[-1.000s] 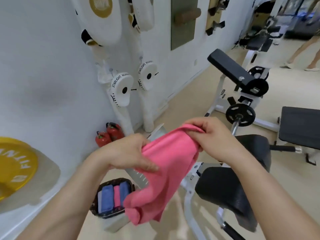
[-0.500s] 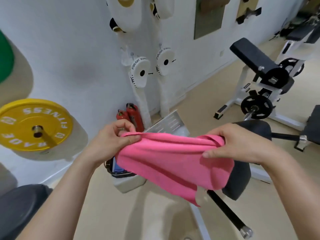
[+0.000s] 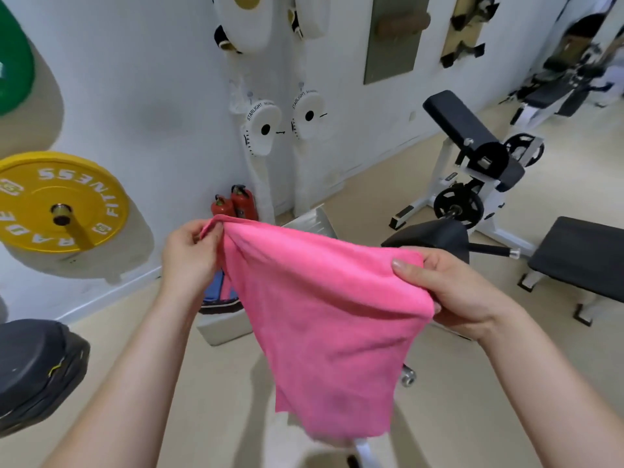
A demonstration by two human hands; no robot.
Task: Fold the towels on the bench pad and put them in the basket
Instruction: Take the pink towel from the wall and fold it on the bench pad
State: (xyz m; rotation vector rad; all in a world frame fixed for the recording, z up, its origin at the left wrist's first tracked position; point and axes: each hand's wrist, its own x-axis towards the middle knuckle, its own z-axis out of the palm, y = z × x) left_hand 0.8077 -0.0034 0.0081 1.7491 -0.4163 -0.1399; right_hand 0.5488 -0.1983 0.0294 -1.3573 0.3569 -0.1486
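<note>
The left hand (image 3: 189, 261) pinches one top corner of the pink towel (image 3: 324, 325) between thumb and curled fingers, while the right hand (image 3: 454, 292) grips the opposite corner, thumb across the front and fingers tucked behind. Held in mid-air between the two hands, the towel is plain, bright pink and fuzzy, unfolded, with its top edge sagging slightly and the rest hanging in soft creases below them. Just under the left hand the basket (image 3: 219, 304) shows blue cloth inside, and the black bench pad (image 3: 435, 236) lies just beyond the right hand.
</note>
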